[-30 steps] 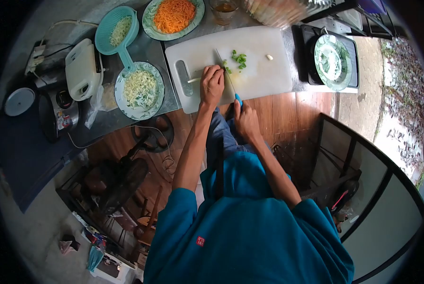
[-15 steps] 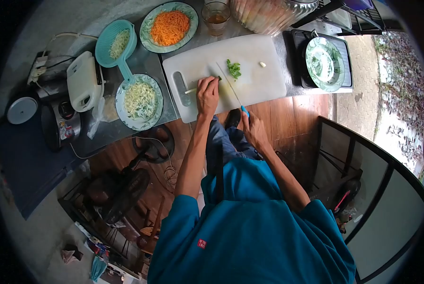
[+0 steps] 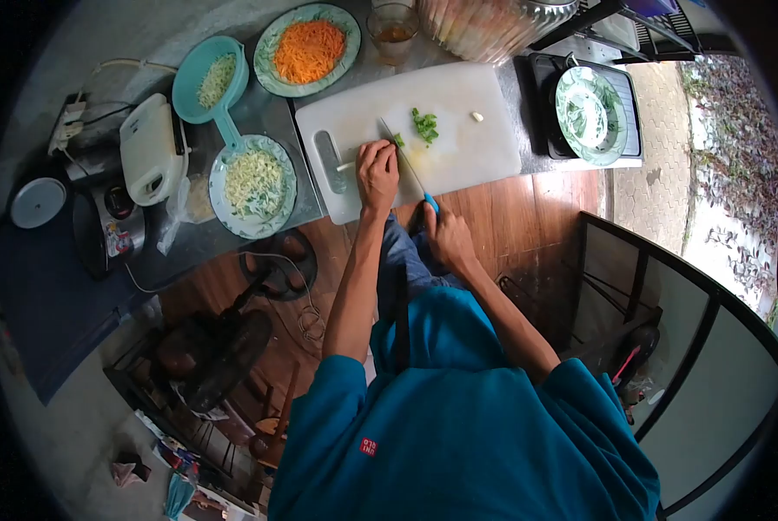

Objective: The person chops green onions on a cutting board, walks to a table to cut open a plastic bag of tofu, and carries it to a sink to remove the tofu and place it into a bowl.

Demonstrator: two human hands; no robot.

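Half a second ago the knife (image 3: 409,169) lay farther right; now its blade sits right beside the left hand (image 3: 377,174), ready for another cut. That hand's fingers are curled down, pinning the green onion (image 3: 350,165) on the cutting board (image 3: 458,148). Right hand (image 3: 443,234) is closed around the blue handle. Cut green bits (image 3: 423,126) lie just past the blade.
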